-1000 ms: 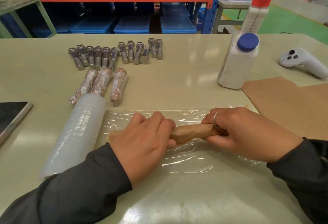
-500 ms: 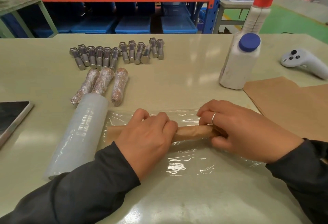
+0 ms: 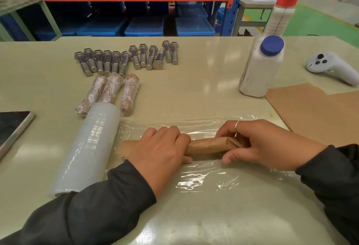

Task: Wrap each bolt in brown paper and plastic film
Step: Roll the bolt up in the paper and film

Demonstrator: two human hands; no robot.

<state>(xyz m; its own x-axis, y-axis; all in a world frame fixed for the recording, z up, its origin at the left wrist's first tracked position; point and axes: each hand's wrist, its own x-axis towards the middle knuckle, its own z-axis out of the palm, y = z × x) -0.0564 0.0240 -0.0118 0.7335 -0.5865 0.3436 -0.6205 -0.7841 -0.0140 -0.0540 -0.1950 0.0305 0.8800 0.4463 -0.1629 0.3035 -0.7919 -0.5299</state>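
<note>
The surface (image 3: 194, 93) is carrying plastic film (image 3: 204, 176) at lower centre; left hand (image 3: 161, 153) and right hand (image 3: 266, 143) are gripping the paper-wrapped bolt (image 3: 207, 144) there; uneven rolling could be wrinkling the film.

white bottle (image 3: 260, 74) blue cap, upright | controller (image 3: 328, 67) far right | tablet (image 3: 11, 128) left edge

Under both hands lies clear, glossy plastic film (image 3: 204, 178), wrinkled and catching highlights. The roll between the hands is matt brown paper (image 3: 207, 144), creased. Left of the left hand (image 3: 161, 155), the film roll (image 3: 87, 151) looks milky and smooth. Beyond it, bare bolts (image 3: 124, 58) are dull grey metal with threaded shanks. The surface (image 3: 194, 93) is smooth, semi-gloss beige. Both sleeves are dark matt cloth.
</note>
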